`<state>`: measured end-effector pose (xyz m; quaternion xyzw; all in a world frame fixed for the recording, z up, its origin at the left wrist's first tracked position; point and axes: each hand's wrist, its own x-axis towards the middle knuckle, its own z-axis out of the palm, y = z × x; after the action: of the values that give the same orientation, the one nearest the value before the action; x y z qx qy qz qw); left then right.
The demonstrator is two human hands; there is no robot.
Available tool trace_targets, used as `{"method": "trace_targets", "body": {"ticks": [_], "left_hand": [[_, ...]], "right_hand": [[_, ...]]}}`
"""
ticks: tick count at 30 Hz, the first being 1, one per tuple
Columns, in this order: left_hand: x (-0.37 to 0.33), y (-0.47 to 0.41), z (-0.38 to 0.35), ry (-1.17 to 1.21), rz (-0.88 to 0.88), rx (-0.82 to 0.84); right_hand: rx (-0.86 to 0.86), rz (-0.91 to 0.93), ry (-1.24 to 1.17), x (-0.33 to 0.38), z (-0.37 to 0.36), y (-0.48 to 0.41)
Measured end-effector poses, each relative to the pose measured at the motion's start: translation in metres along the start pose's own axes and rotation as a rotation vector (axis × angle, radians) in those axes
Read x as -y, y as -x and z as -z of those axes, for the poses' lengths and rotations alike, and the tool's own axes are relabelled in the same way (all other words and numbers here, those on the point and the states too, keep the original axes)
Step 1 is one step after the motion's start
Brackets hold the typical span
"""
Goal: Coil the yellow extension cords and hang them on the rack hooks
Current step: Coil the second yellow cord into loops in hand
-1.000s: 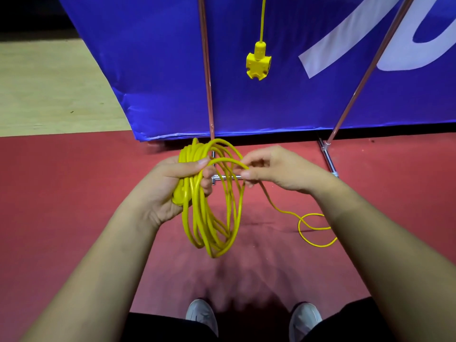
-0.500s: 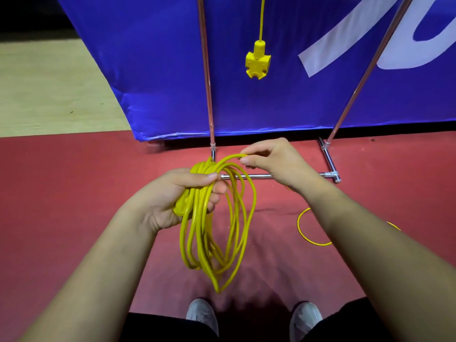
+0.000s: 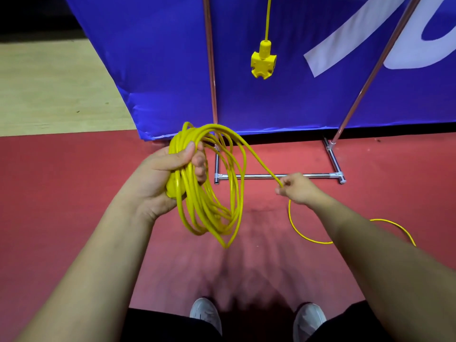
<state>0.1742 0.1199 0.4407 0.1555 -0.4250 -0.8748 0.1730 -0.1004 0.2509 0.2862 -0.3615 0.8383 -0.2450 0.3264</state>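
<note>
- left hand: fingers and thumb wrapped round the top of the yellow cord coil, thumb across the front of the bundle. A yellow plug body sits in the palm under the strands.
- coil: many loops, held in the air in front of the person, above the red floor. It hangs from the grip down to a narrow point; loops are uneven in length.
- right hand: fingers curled, pinching a single strand that runs from the top of the coil down and right into the hand, fairly straight.
- loose tail: drops from the right hand and curves on the floor. It passes behind the right forearm and reappears on its far side; the end is hidden.
- second yellow cord: hangs straight down in front of the blue banner, with a multi-way socket block at its lower end, well above the floor. Its hanging point is above the frame, can't tell.
- rack: chrome tube frame, base bar on the red floor just behind the hands, two uprights rising in front of the banner.
- grey shoes: at the bottom edge, toes toward the rack.
</note>
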Motion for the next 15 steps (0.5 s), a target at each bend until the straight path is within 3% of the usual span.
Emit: {"method": "trace_targets", "body": {"ticks": [3,6,11,15], "left_hand": [[-0.001,-0.005,0.007,0.011,-0.041,-0.109],[0.001,-0.010,0.012,-0.048,-0.061,-0.222],[0.005,-0.011,0.015,-0.219,-0.057,-0.304],[0.017,-0.007,0.009,-0.330,0.075,-0.248]], "right_hand": [[0.192,-0.125,0.013,-0.003,-0.014,0.009],[0.443,-0.161,-0.310,0.033,-0.014,0.030],[0.462,0.141,-0.140,0.102,0.010,0.069],[0.539,0.365,-0.348,0.139,0.030,0.100]]}}
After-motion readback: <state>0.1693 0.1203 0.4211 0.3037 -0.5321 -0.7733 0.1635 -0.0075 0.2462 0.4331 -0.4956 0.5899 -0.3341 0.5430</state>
